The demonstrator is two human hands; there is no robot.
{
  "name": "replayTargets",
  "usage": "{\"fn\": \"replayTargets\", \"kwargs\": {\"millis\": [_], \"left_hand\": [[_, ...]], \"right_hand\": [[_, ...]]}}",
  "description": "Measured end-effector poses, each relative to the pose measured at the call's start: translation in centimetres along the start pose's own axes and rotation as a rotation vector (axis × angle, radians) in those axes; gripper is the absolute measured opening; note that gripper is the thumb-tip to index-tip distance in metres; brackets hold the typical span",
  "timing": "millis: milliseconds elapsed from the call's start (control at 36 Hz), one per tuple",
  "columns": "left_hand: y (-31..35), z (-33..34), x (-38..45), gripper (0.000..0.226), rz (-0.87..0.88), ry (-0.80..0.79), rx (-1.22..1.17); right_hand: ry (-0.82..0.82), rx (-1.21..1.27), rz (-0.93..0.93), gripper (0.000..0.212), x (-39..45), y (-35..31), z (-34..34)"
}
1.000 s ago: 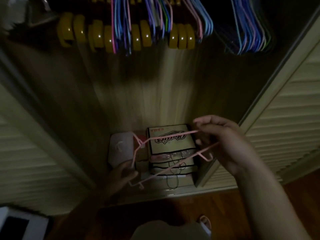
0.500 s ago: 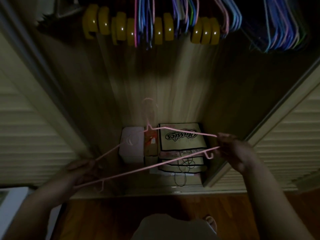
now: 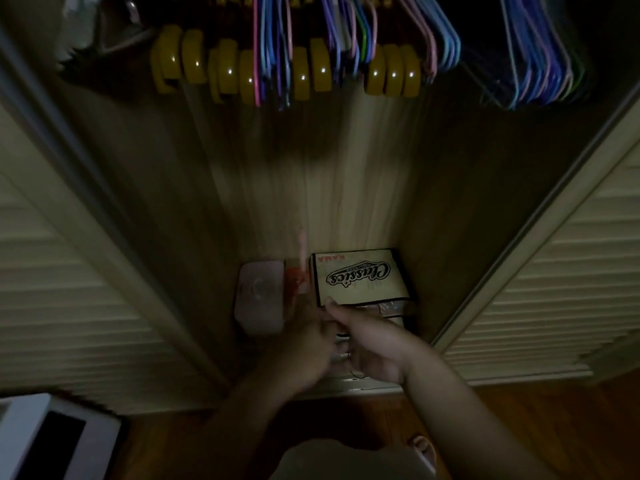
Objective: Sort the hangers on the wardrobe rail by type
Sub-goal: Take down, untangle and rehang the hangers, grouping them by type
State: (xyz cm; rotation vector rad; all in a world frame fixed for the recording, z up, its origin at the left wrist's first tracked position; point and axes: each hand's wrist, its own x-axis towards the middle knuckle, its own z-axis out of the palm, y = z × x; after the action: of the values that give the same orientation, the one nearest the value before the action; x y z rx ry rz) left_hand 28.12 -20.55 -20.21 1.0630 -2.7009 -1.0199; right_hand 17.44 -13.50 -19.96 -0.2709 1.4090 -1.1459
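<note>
Both hands meet low at the wardrobe's front edge: left hand (image 3: 304, 344) and right hand (image 3: 372, 348) blurred, grips impossible to tell; the mixed hangers (image 3: 287, 60) above remain unsorted.

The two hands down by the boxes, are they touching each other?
Cannot tell. In the head view the left hand and right hand meet over the Classics box, but blur and darkness hide any contact or gap.

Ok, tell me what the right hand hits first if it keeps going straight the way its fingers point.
Probably the Classics box: the right hand points up and left toward its near edge, fingertips almost at it. Depth is unclear in the dim, blurred picture, so it may pass above.
</note>
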Motion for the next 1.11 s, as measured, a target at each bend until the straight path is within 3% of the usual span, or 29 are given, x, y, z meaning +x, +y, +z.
{"fn": "replayTargets", "kwargs": {"millis": [111, 167, 222, 250, 306, 361, 472, 556, 639, 722, 833, 1111], "left_hand": [[2.5, 3.3, -0.3, 0.065, 0.121, -0.156, 0.058], [2.3, 2.2, 0.6, 0.073, 0.148, -0.290, -0.139], [3.1, -0.5, 1.5, 0.066, 0.231, -0.467, -0.278], [3.4, -1.7, 2.0, 0.056, 0.304, -0.453, -0.279], [4.7, -5.4, 3.4, 0.031, 0.445, -0.265, -0.207], [6.5, -9.8, 4.7, 0.020, 0.539, 0.039, -0.226], [11.9, -19.9, 6.1, 0.026, 0.786, 0.532, -0.050], [15.8, -26.8, 6.3, 0.026, 0.802, 0.792, 0.171], [18.8, -32.2, 7.5, 0.048, 0.769, 1.039, 0.407], [20.5, -35.8, 9.7, 0.073, 0.670, 1.089, 0.606], [20.7, -37.6, 11.7, 0.095, 0.522, 1.044, 0.786], [21.0, -36.9, 13.0, 0.101, 0.497, 1.144, 0.808]], "right_hand": [[0.121, 0.027, -0.065, 0.039, -0.5, -0.1, -0.8], [0.194, 0.035, -0.108, 0.031, -1.2, -0.8, -2.2], [0.263, 0.013, -0.158, 0.026, -2.1, -2.3, -3.9], [0.292, -0.007, -0.185, 0.026, -2.6, -3.2, -4.6], [0.356, -0.040, -0.233, 0.026, -3.8, -5.3, -6.4], [0.421, -0.045, -0.290, 0.024, -5.4, -7.8, -7.8], [0.473, -0.093, -0.435, 0.025, -9.5, -12.4, -10.2], [0.499, -0.218, -0.500, 0.028, -11.3, -15.8, -11.1], [0.544, -0.248, -0.588, 0.026, -12.6, -19.6, -11.4], [0.562, -0.286, -0.649, 0.025, -13.3, -22.5, -11.3], [0.566, -0.300, -0.687, 0.025, -13.8, -25.4, -10.9], [0.652, -0.450, -0.750, 0.033, -13.7, -32.5, -10.9]]}}
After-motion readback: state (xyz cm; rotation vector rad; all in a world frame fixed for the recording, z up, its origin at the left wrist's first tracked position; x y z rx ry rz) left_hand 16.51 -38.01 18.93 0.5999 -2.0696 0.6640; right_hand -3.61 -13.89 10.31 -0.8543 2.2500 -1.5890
